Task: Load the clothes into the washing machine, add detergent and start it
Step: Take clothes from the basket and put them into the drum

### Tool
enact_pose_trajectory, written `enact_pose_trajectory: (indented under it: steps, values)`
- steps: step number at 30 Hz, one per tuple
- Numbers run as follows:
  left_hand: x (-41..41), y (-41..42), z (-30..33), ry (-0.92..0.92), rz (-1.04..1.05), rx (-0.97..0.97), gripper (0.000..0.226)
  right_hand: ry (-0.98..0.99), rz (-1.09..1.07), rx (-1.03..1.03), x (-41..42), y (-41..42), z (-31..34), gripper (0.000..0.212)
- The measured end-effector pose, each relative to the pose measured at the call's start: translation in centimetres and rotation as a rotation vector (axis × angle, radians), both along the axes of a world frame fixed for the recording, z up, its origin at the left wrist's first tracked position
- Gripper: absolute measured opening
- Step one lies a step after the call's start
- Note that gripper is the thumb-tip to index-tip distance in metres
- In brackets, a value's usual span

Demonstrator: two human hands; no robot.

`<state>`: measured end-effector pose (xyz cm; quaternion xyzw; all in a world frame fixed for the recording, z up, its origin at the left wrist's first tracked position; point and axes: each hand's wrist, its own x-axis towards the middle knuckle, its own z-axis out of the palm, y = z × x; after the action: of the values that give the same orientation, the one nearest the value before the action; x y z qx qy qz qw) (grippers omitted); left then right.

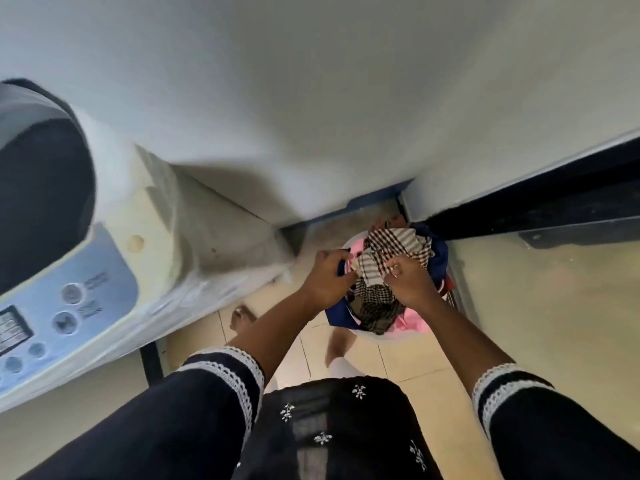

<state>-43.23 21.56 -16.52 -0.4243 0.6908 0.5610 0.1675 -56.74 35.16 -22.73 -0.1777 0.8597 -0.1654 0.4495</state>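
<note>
Two hands clamped on laundry.
Brown-and-white checked cloth [391,251] is pinched by left hand [327,277] and right hand [410,280]; soft, light, best gathered in bunches.

— What's on the tiled floor [519,306]?
— A washing machine [114,271] at the left, and a round laundry basket [375,337] of clothes near the wall corner, beside a bare foot [242,318].
</note>
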Motion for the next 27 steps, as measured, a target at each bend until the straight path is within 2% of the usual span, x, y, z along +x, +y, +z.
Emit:
enact_pose_trajectory:
  steps: [4,7,10,13,19,21,23,24,27]
  values:
    - [-2.5,0.1,-5.6,-0.044,-0.14,-0.004,0.045,0.134,0.415,0.157,-1.4,0.1,-5.1,0.047]
    - [-3.0,0.2,-9.0,-0.038,-0.236,-0.036,0.046,0.184,0.758,0.349,-1.9,0.0,-8.1,0.045]
    - [-2.5,0.5,-11.0,-0.065,-0.293,-0.043,0.046,0.182,0.887,0.502,-1.9,0.1,-10.3,0.05]
    - [-1.7,0.8,-12.4,-0.061,-0.307,-0.056,0.042,0.116,0.788,0.566,-1.9,0.5,-12.0,0.062]
    - [-1.1,0.3,-11.0,-0.059,-0.314,-0.072,0.033,0.091,0.579,0.455,-2.3,0.3,-11.2,0.064]
    - [-1.0,0.2,-9.6,-0.054,-0.317,-0.074,0.033,0.043,0.421,0.352,-2.1,0.0,-9.5,0.059]
    - [-1.0,0.1,-7.8,-0.048,-0.329,-0.067,0.038,-0.036,0.256,0.199,-1.6,-0.5,-7.1,0.041]
    - [-1.0,0.1,-7.0,-0.049,-0.329,-0.059,0.044,-0.072,0.198,0.141,-1.3,-0.8,-5.7,0.034]
    - [-0.7,0.1,-4.3,-0.023,-0.285,-0.034,0.064,-0.122,0.055,-0.019,-0.1,-1.3,-0.3,0.03]
